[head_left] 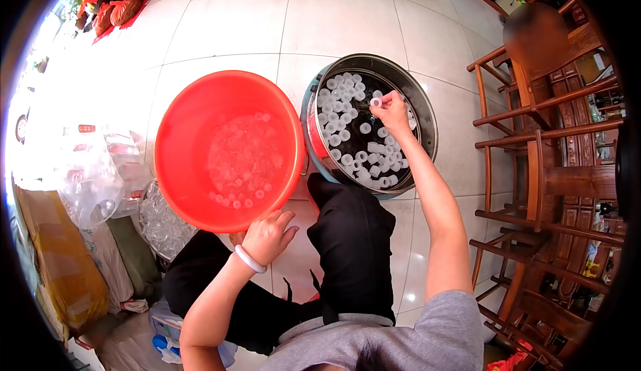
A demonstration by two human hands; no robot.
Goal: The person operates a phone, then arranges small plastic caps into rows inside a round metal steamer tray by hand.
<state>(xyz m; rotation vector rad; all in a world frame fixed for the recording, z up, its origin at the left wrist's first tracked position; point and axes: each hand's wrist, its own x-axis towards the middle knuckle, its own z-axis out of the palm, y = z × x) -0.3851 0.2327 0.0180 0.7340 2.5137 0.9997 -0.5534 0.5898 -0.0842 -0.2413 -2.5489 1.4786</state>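
Observation:
My right hand (392, 112) pinches a small translucent white plastic cap (376, 102) between thumb and fingertips, above a round steel pan (427, 117). Many more of these ring-like caps (337, 114) lie scattered over the pan's dark bottom, some heaped toward the near side. To the left stands a large red plastic basin (177, 124) with similar clear pieces (244, 154) at its bottom. Against the basin's near rim rests my left hand (268, 236), a white bangle on its wrist, fingers loosely apart with nothing seen in them.
Left of the basin are clear plastic bags (93, 177), a container of clear plastic pieces (165, 221) and a taped carton (63, 257). Wooden chairs (534, 177) line the right side. Wrapped jars (123, 10) stand at the far left on the tiled floor (234, 24).

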